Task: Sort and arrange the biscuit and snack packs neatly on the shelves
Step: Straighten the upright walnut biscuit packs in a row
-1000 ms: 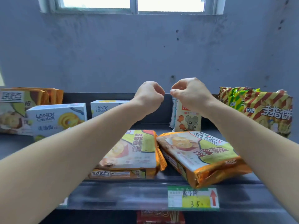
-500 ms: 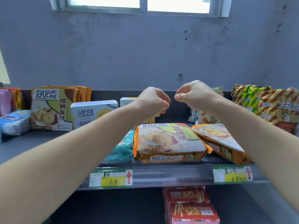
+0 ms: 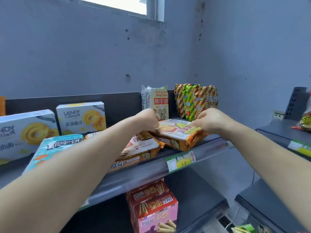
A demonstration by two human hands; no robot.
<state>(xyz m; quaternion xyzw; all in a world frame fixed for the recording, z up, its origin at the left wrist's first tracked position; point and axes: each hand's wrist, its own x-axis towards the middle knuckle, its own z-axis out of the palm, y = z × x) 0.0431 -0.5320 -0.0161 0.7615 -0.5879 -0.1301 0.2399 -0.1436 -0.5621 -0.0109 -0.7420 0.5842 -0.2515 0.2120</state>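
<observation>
An orange biscuit pack (image 3: 178,134) lies flat on the top shelf (image 3: 208,148), near its right end. My left hand (image 3: 146,120) has its fingers curled at the pack's back left corner. My right hand (image 3: 210,121) pinches the back right edge of the same pack. A second orange pack (image 3: 143,148) lies flat just left of it, partly under my left forearm. Behind them stand cream bear biscuit packs (image 3: 159,101) and striped finger-biscuit bags (image 3: 196,100).
Two white Landy cookie boxes (image 3: 80,116) (image 3: 25,132) stand at the back left, with a teal pack (image 3: 55,145) lying in front. Red and pink boxes (image 3: 154,207) sit on the lower shelf. A price tag (image 3: 181,161) hangs on the shelf lip. Another shelf unit (image 3: 286,132) stands to the right.
Both hands dropped from mid-air, where they held nothing, down onto the right orange pack. The view swung left and tilted, so the shelf now slopes.
</observation>
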